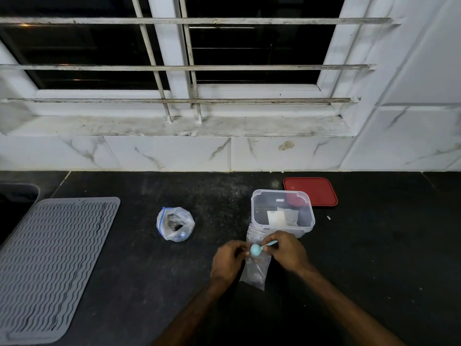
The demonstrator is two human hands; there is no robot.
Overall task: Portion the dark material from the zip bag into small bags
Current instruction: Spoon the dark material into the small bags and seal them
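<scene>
A zip bag (pixel 175 223) with a blue seal stands open on the dark counter, dark material inside it. A small clear bag (pixel 255 269) hangs between my hands, a little dark material near its bottom. My left hand (pixel 228 262) pinches its left upper edge. My right hand (pixel 287 249) holds the bag's right edge together with a light blue spoon (pixel 257 249), whose round bowl sits at the bag's mouth between both hands.
A clear plastic container (pixel 283 211) with small packets inside stands just behind my hands, its red lid (pixel 314 189) lying behind it. A grey ribbed mat (pixel 55 265) covers the counter's left side, beside a sink edge (pixel 17 193). A tiled wall and barred window rise behind.
</scene>
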